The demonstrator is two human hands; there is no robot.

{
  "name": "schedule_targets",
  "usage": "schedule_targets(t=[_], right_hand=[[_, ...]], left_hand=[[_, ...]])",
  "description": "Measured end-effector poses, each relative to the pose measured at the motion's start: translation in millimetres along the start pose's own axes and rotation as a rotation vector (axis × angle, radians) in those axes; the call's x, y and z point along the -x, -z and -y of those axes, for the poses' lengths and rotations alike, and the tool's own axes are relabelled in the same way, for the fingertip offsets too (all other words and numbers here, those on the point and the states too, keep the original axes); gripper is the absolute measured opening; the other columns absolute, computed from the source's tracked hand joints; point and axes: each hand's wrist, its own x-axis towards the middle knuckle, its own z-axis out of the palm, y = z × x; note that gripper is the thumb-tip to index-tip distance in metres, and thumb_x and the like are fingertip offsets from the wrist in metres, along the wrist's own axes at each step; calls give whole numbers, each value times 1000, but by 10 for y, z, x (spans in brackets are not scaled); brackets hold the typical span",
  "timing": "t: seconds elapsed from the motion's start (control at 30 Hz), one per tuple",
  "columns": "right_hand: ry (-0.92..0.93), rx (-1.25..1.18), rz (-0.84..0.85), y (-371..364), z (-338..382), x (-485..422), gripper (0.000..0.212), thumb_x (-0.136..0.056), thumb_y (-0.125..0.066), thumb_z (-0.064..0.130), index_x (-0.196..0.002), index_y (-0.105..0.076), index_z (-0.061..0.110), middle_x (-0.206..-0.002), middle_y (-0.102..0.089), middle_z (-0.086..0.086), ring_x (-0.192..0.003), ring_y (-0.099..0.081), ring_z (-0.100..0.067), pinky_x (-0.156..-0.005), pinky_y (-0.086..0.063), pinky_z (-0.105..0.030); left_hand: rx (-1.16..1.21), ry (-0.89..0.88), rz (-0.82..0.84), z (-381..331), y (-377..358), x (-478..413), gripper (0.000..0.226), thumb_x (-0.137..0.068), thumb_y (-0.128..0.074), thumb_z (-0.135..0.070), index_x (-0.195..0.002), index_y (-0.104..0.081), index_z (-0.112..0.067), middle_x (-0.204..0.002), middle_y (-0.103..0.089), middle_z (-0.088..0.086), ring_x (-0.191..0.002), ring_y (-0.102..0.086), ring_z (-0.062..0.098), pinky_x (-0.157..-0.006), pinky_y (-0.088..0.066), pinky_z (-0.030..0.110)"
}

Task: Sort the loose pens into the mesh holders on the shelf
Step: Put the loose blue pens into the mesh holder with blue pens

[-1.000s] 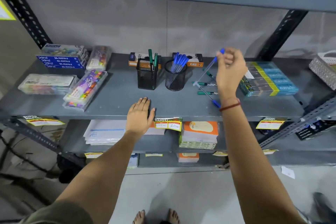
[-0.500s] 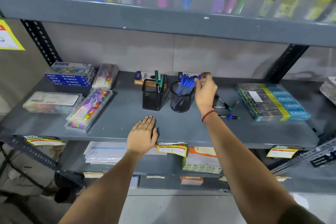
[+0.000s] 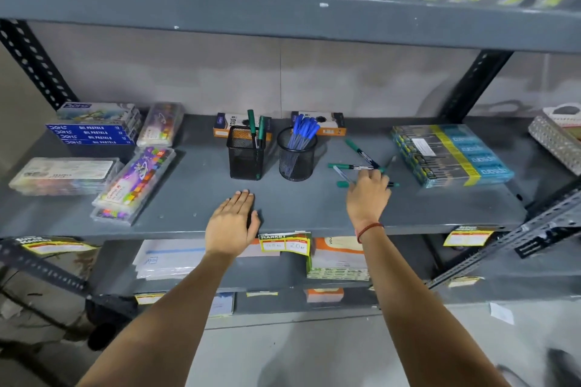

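Observation:
A square black mesh holder (image 3: pixel 245 155) stands mid-shelf with green pens (image 3: pixel 255 127) in it. To its right, a round mesh holder (image 3: pixel 296 159) holds several blue pens (image 3: pixel 303 132). Loose green pens (image 3: pixel 361 154) lie on the grey shelf (image 3: pixel 195 195) to the right of the round holder. My right hand (image 3: pixel 367 195) rests on these pens. Its fingers curl down onto a clear-barrelled pen (image 3: pixel 341 174) that still lies on the shelf. My left hand (image 3: pixel 232 223) lies flat and empty at the shelf's front edge.
A teal and yellow stack of boxes (image 3: pixel 452 154) sits right of the loose pens. Oil pastel boxes (image 3: pixel 94 132) and crayon cases (image 3: pixel 135 185) fill the left side. Small boxes (image 3: pixel 327 124) stand behind the holders. The upper shelf edge (image 3: pixel 283 16) hangs overhead.
My right hand carried a blue pen to the round holder and left it there. It then came back right and down onto the loose pens. My left hand stayed put.

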Motion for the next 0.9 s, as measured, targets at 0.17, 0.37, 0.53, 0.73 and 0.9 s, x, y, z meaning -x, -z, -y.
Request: schedule_targets(t=[0.17, 0.37, 0.53, 0.73, 0.9], right_hand=[[-43, 99, -32, -156, -237, 311, 17, -89, -54, 9, -100, -59, -4, -107, -60, -26, -100, -52, -41, -78, -43, -48], [-20, -165, 7, 44, -187, 230, 14, -91, -53, 6, -100, -61, -1, -108, -60, -23, -100, -55, -40, -77, -46, -42], [10, -725, -206, 645, 205, 106, 13, -85, -66, 13, -95, -63, 4, -74, -64, -11, -62, -60, -16, -62, -47, -19], [182, -844, -327, 1031, 816, -219, 20, -87, -64, 18, -102, -59, 5, -63, -57, 5, -63, -62, -8, -66, -51, -25], [258, -327, -83, 642, 1039, -333, 30, -97, -46, 24, -121, -54, 8, -105, -62, -22, -105, -55, -36, -77, -48, -41]], left_hand=[[10, 13, -3, -16, 10, 14, 53, -88, -33, -32, -115, -64, 2, -119, -64, 19, -111, -60, 31, -95, -44, 43], [10, 9, 9, -8, 16, 6, 54, -89, -32, -33, -117, -63, 1, -120, -63, 18, -113, -59, 30, -96, -43, 42], [13, 21, 3, -16, 11, 3, 53, -89, -33, -34, -115, -65, 1, -118, -64, 16, -111, -60, 30, -95, -44, 42], [-1, 28, 24, -12, 17, 14, 53, -88, -34, -34, -114, -66, -1, -117, -66, 14, -110, -61, 28, -94, -45, 40], [-7, 23, 32, -16, 20, 6, 53, -86, -35, -34, -113, -66, -1, -116, -66, 14, -109, -62, 27, -92, -46, 40]])
